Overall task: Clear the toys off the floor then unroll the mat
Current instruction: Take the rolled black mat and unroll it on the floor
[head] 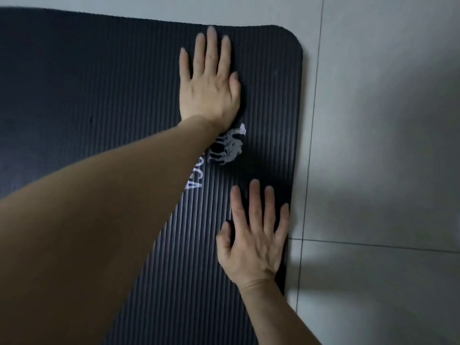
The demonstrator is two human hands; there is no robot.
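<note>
Left hand (pixel 209 90) lies spread and flat on the mat (pixel 99 95), fingers straight and pointing away, pressing near the far right corner. Nearer, the right hand (pixel 254 242) also rests palm down with straight fingers, its little finger reaching the mat's right edge.

Going from largest to smallest: the tiled floor (pixel 373 120) fills the right side, pale grey with dark grout lines; one black ribbed mat covers the left and centre and lies flat as far as the view shows, its rounded corner down on the tiles. No rolled part is visible, though the mat runs out of view to the left and near side. Two hands press it. One white camel logo (pixel 227 145) sits between them, beside partly hidden white lettering (pixel 194 185).

No toys appear, so clearing looks done, and the unrolling seems finished at this end. What probably remains is only smoothing it down.
</note>
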